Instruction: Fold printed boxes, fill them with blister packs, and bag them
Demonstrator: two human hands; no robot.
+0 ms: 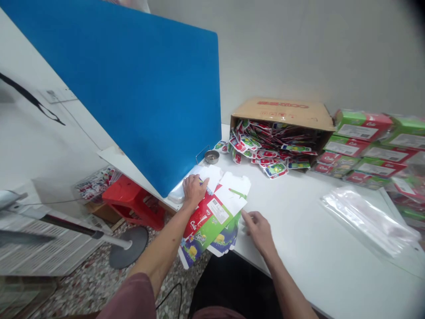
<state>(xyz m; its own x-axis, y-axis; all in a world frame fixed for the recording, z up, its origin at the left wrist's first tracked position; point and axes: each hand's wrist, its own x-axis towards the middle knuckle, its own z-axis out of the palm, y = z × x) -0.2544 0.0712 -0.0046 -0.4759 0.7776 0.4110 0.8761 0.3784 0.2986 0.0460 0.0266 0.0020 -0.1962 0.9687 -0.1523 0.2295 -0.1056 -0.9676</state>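
A blue partition panel (133, 93) stands at the left of the white surface (308, 235), with a small metal bowl (211, 157) at its right corner. Shrink-wrapped green-and-red packs (361, 150) are stacked far right; a clear plastic bag (368, 219) lies nearer. A red stool (133, 201) and a pedestal fan (129, 247) stand on the floor (83, 274) at left.

Left hand (195, 190) covers part of the flat printed carton (212, 219); the wrapped packs (375, 146) run off the right edge; the loose cartons (268, 148) in the cardboard box (282, 110), upper middle, print too small to read!
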